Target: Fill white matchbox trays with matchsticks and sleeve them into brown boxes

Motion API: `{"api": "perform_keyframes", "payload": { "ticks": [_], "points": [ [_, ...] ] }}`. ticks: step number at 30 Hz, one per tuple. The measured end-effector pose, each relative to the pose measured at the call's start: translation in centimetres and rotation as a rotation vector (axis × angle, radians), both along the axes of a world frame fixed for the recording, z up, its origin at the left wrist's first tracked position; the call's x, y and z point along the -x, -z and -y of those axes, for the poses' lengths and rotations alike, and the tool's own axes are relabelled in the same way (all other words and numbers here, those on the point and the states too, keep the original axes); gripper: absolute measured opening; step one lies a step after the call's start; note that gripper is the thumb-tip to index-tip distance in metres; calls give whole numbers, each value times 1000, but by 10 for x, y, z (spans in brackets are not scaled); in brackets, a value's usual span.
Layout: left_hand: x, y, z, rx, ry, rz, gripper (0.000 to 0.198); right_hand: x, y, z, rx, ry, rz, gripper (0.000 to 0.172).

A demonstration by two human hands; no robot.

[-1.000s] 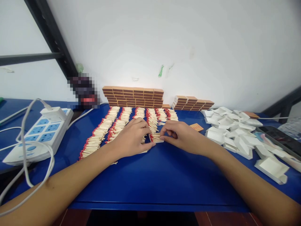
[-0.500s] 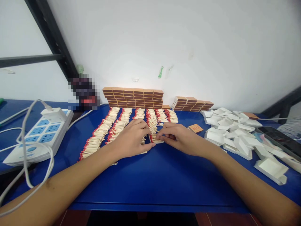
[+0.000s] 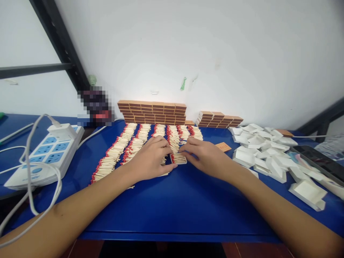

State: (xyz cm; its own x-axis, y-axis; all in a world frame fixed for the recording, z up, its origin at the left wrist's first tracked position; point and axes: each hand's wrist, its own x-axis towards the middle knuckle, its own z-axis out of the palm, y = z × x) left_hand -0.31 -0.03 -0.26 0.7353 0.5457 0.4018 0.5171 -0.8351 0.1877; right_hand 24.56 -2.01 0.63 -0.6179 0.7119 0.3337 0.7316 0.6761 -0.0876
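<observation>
A small white matchbox tray (image 3: pixel 182 163) lies on the blue table, with red-tipped matches (image 3: pixel 177 158) inside it. My left hand (image 3: pixel 152 157) grips the tray's left end, thumb at the near side and fingers at the far side. At the tray's far right corner is my right hand (image 3: pixel 201 153), its fingers bent and drawn together. Whatever its fingertips hold, if anything, is hidden. Long rows of loose matches (image 3: pixel 114 154) spread behind and to the left of my hands. An orange matchbox cover (image 3: pixel 223 146) lies just beyond my right wrist.
Matchboxes are stacked along the wall in a wide stack (image 3: pixel 152 113) and a lower stack (image 3: pixel 219 119). White trays (image 3: pixel 255 143) lie heaped at the right, beside a phone (image 3: pixel 319 161). A power strip (image 3: pixel 45 157) with white cables stands at the left.
My right hand has drawn back slightly from inside the tray to its far right corner, so more of the matches show. My left hand has stayed on the tray.
</observation>
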Motion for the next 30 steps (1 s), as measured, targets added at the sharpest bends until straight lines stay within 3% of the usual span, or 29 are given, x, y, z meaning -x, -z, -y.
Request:
{"api": "perform_keyframes", "payload": {
  "ticks": [6,10,13,18,20,22,26,30],
  "points": [
    [-1,-1,-1,-3,5,-8,24,20,6,15,-176,12,212,16],
    [-1,-1,-1,-10,5,-8,25,21,4,15,-176,-11,128,21],
    [0,-2,0,-5,1,-7,27,9,-8,6,-34,12,-229,21],
    [0,-2,2,-9,3,4,26,-44,-32,-24,289,295,-1084,27],
    [0,-2,2,-4,8,9,26,-65,-34,-35,334,401,-1161,35],
    [0,-1,2,-3,6,14,25,-81,-33,-41,311,483,-977,40],
    [0,0,2,-10,15,34,24,-101,-38,-40,258,488,-293,39],
    [1,0,1,-7,20,26,26,-123,-54,-16,397,477,-46,37]
  ]
}}
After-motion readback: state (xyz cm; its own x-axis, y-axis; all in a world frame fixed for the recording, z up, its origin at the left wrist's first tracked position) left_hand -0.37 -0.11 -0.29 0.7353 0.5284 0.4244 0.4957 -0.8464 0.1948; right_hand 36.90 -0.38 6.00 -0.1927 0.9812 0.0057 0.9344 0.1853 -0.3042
